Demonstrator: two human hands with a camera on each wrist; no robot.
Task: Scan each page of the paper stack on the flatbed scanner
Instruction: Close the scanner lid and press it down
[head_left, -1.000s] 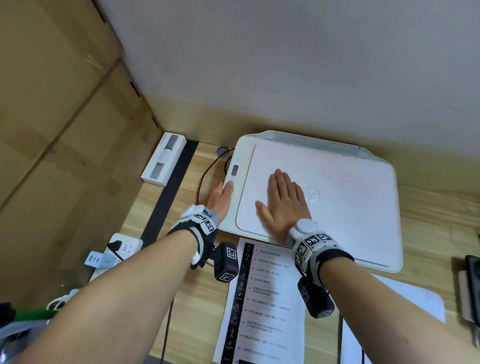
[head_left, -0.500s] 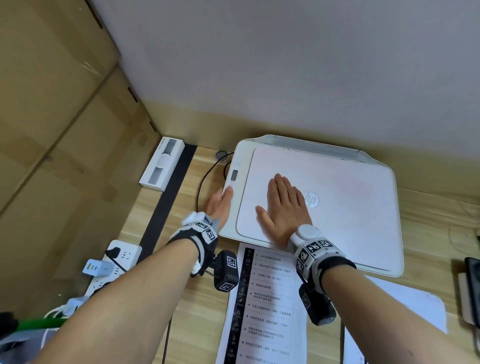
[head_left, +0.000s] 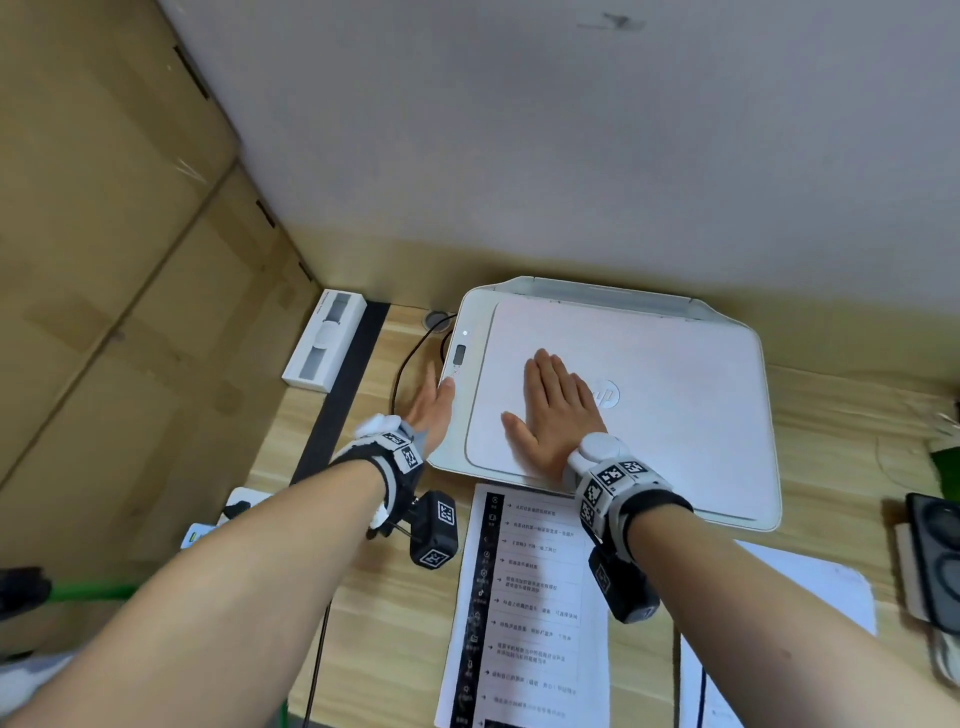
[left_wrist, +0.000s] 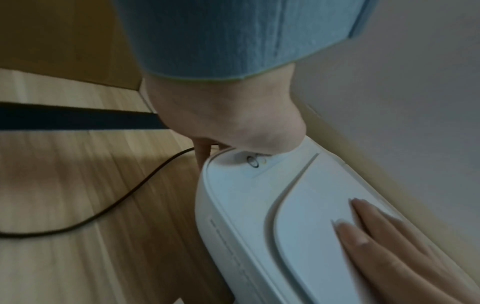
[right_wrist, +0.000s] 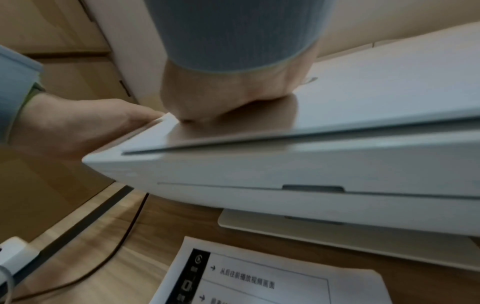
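Leftmost, tall brown cardboard boxes stand against the edge of the light wooden desk, and a long white box with grey panels lies at their foot beside a black strip that runs along the desk. Nearer the person, a white power strip shows partly behind the left forearm. A thin black cable curves over the wood just beside the scanner's left side.

The left hand lies alongside the left edge of the white flatbed scanner, fingers straight, its thumb tip touching the narrow control strip where a small dark display sits; it holds nothing. The scanner's flat white lid is down. The right hand rests flat on the lid, fingers extended and together, thumb spread to the side, gripping nothing, just left of the round logo.

In front of the scanner, between the forearms, a printed white sheet with a black left margin lies on the desk, its far edge close against the scanner's front. To its right lies a plain white sheet, partly covered by the right forearm. At the far right edge sits a dark flat object, only partly in view.
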